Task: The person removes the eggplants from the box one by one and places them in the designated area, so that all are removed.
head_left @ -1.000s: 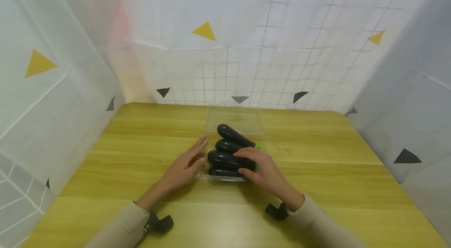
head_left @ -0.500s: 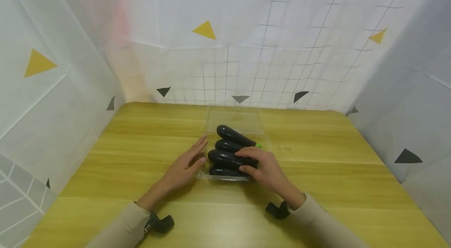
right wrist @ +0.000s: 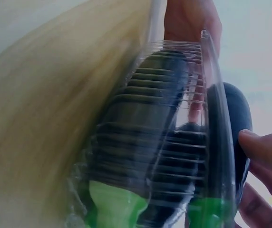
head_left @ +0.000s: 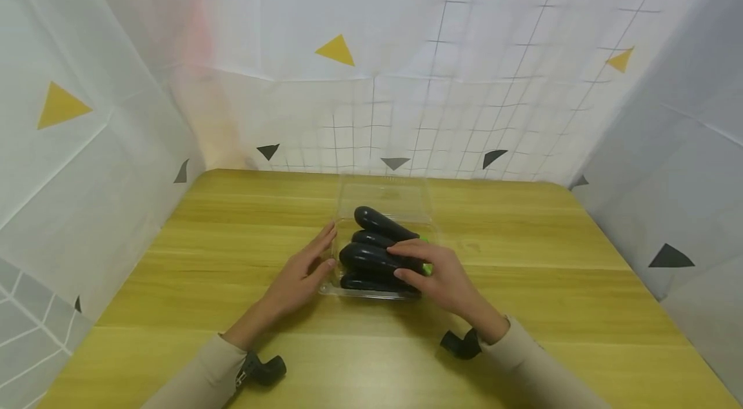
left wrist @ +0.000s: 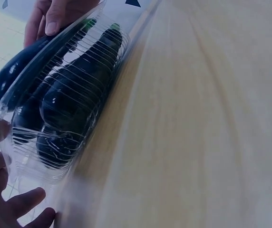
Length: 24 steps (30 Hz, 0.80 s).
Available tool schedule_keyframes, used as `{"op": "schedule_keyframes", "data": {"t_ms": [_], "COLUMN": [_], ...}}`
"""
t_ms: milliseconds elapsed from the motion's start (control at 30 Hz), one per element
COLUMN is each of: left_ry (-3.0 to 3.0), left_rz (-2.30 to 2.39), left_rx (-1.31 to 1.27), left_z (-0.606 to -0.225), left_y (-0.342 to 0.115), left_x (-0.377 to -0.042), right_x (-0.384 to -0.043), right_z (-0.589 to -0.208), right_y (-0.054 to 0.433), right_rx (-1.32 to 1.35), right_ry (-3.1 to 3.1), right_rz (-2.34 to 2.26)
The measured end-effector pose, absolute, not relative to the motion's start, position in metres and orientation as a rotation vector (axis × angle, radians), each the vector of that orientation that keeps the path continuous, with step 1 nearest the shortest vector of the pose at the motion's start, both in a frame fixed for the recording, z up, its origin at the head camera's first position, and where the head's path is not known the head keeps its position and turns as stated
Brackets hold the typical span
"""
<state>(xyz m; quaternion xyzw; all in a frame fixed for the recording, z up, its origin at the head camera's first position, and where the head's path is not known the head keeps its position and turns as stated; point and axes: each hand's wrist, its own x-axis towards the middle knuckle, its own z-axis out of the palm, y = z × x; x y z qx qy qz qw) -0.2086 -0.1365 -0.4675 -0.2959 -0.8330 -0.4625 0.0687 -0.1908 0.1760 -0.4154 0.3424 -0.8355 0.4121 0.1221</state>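
Observation:
A clear plastic clamshell box (head_left: 371, 295) stands on the table with its lid (head_left: 383, 199) folded back. Several dark purple eggplants with green stems lie in it. The rearmost eggplant (head_left: 383, 223) slants across the others, and another eggplant (head_left: 374, 282) lies along the front wall. My right hand (head_left: 447, 277) holds the thick upper eggplant (head_left: 366, 258) near its stem end, thumb in front and fingers behind. At the box's left end is my left hand (head_left: 296, 280), fingers extended and thumb near the rim. The left wrist view shows the held eggplant (left wrist: 10, 80) above the rim.
The wood-grain table (head_left: 522, 254) runs back to a white sheet wall (head_left: 278, 106) marked with grid lines and triangles. Side sheets stand at the left and right. A dark wrist mount (head_left: 269, 370) juts from the left sleeve; another dark mount (head_left: 461, 344) is at the right sleeve.
The held eggplant has shifted slightly left, and its green stem now shows beside my right fingers. My right hand has moved slightly right along it. The left hand stays at the box's end.

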Motion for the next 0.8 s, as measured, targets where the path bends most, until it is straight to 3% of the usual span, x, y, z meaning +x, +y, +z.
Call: {"op": "schedule_keyframes", "data": {"t_ms": [800], "left_ry": [-2.488], "left_rz": [-1.438], "left_rx": [-0.898], "left_z": [-0.471], "left_y": [-0.137], "left_x": [-0.209], "right_x": [-0.2], "right_z": [-0.386], "right_y": [0.202], "right_rx": [0.952], "right_ry": [-2.468], "right_rz": [1.26]}}
